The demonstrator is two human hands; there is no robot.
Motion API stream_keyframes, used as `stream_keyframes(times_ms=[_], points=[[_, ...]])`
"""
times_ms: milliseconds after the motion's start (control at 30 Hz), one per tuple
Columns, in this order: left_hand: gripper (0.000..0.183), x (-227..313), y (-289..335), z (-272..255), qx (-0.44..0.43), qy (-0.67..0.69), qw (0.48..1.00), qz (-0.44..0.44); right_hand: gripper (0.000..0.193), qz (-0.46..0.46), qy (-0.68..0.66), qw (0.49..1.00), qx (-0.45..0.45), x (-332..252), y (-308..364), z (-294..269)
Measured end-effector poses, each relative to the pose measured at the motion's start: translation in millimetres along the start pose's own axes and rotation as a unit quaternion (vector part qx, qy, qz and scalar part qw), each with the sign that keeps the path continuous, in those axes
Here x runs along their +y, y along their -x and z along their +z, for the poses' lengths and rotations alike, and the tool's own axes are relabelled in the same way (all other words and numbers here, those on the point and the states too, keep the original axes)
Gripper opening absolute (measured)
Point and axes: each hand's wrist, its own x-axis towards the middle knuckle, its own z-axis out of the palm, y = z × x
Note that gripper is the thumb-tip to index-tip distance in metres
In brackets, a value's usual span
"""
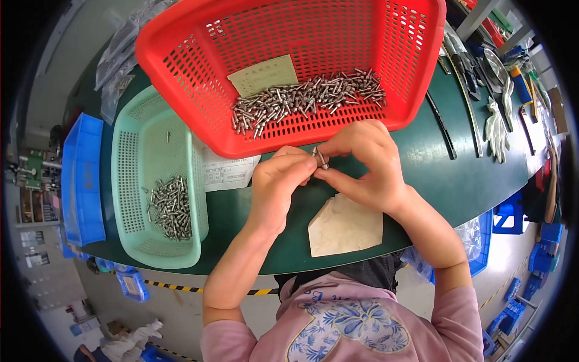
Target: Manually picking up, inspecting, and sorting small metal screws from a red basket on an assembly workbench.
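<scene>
In front of the red basket, my two hands meet fingertip to fingertip. Between them stick out small shiny metal pins, at least two, with a thicker end and a thinner shank. My left hand is closed, thumb and fingers pinching at one of these pins. The thumb and forefinger of my right hand also close on the pins, its other fingers curled. Many similar metal pins lie heaped in the red basket. A smaller pile sits in the pale green basket to the left.
A yellowish paper slip leans inside the red basket. Under my hands lies a cream-coloured cloth or sheet. A printed paper is partly beneath the baskets. A blue bin stands far left; gloves and tools lie right.
</scene>
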Motion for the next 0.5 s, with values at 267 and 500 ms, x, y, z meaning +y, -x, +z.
stream_keyframes(times_ms=[267, 500], points=[[0.016, 2.0, 1.6, 0.5, -0.052, 0.035, 0.998, -0.032, 0.026, -0.078, 0.024, 0.997, -0.015, 3.2, 0.9, -6.8], [0.008, -1.8, 1.2, -1.8, -0.047, -0.172, 0.982, 0.067, 0.023, 0.012, -0.082, 0.994, -0.07, -2.3, 0.3, -8.4]])
